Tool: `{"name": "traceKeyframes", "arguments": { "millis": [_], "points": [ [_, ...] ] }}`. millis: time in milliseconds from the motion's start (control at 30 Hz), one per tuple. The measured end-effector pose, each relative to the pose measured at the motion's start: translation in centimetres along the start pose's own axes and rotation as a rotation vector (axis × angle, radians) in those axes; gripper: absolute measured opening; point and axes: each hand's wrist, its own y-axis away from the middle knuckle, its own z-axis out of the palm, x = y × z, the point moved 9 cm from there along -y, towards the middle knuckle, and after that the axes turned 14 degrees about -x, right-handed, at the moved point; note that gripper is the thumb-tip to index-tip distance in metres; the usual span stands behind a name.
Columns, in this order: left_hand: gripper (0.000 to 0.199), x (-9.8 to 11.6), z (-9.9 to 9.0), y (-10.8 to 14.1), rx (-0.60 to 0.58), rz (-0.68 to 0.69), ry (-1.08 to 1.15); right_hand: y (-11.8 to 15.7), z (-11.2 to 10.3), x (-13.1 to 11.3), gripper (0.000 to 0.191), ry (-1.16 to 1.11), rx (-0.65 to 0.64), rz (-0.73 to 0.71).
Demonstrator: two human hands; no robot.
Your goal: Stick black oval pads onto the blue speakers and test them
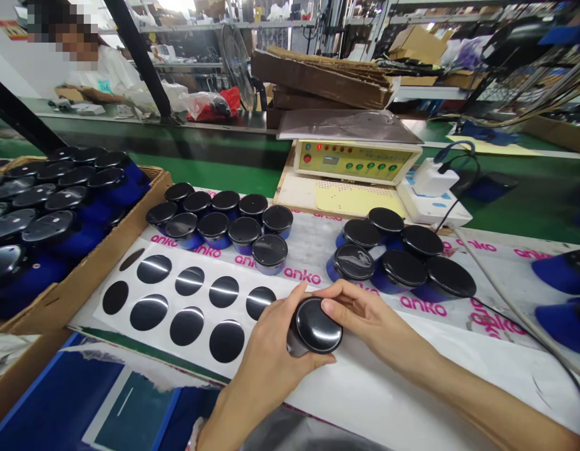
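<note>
Green workbench [520, 200], mostly under white anko-printed sheeting [478, 247]. At left, a cardboard tray [83, 279] packed with black-capped blue canisters [48, 228]; more stand in loose clusters mid-bench, left and right of centre. Near left, a sheet of black adhesive discs [186, 307]; far centre, a yellow-green control box [356, 161]; far right, a power strip [433, 210].

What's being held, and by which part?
A round container with a glossy black top: the left hand wraps its side, the right hand touches the top's edge.
</note>
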Motion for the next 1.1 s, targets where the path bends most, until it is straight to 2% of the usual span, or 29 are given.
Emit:
{"name": "traceKeyframes", "arguments": {
  "millis": [67, 167, 233, 300, 367, 433, 533, 633, 667, 733, 800, 833, 967, 1100],
  "points": [
    [0.098, -0.2, -0.1, 0.3, 0.01, -0.003, 0.031, 0.2, 0.8, -1.3, 0.038, 0.274, -0.024, -0.021],
    [0.099, 0.0, -1.3, 1.2, -0.024, 0.005, 0.0, 0.2, 3.1, -3.4, 0.074, 0.757, -0.145, -0.096],
    [0.09, 0.2, -3.3, 1.5, 0.0, 0.001, -0.069, -0.5, 3.4, -5.0, 0.07, 0.973, -0.139, -0.184],
    [0.067, 0.6, -6.2, 1.2, 0.144, 0.011, -0.175, -2.0, 1.7, -7.0, 0.061, 1.127, 0.005, -0.259],
    [0.05, 1.1, -8.5, 0.2, 0.328, 0.0, -0.331, -4.3, -0.8, -8.4, 0.056, 1.25, 0.131, -0.255],
    [0.058, 1.1, -9.2, -1.6, 0.414, -0.068, -0.465, -6.8, -2.8, -8.7, 0.052, 1.33, 0.156, -0.185],
    [0.067, 0.8, -8.6, -3.6, 0.398, -0.142, -0.521, -8.2, -3.9, -8.6, 0.05, 1.373, 0.143, -0.132],
    [0.061, 0.9, -8.2, -2.2, 0.415, -0.106, -0.432, -6.4, -2.3, -8.5, 0.037, 1.379, 0.116, -0.134],
    [0.06, 0.8, -8.2, -1.1, 0.435, -0.098, -0.367, -5.6, -1.1, -8.1, 0.028, 1.357, 0.038, -0.139],
    [0.056, -0.1, -8.1, 1.1, 0.474, -0.094, -0.208, -4.1, 1.9, -6.6, 0.016, 1.225, -0.208, -0.145],
    [0.05, -1.1, -7.7, 2.8, 0.508, -0.108, -0.094, -3.1, 4.3, -5.0, 0.023, 1.056, -0.415, -0.148],
    [0.05, -1.6, -7.4, 3.3, 0.516, -0.119, -0.064, -2.8, 5.1, -4.4, 0.028, 0.991, -0.475, -0.15],
    [0.053, -2.5, -6.8, 3.3, 0.515, -0.143, -0.03, -3.0, 5.7, -2.9, 0.037, 0.953, -0.546, -0.184],
    [0.051, -2.2, -7.0, 2.9, 0.499, -0.145, -0.05, -3.3, 5.7, -3.1, 0.034, 0.992, -0.568, -0.235]
  ]
}}
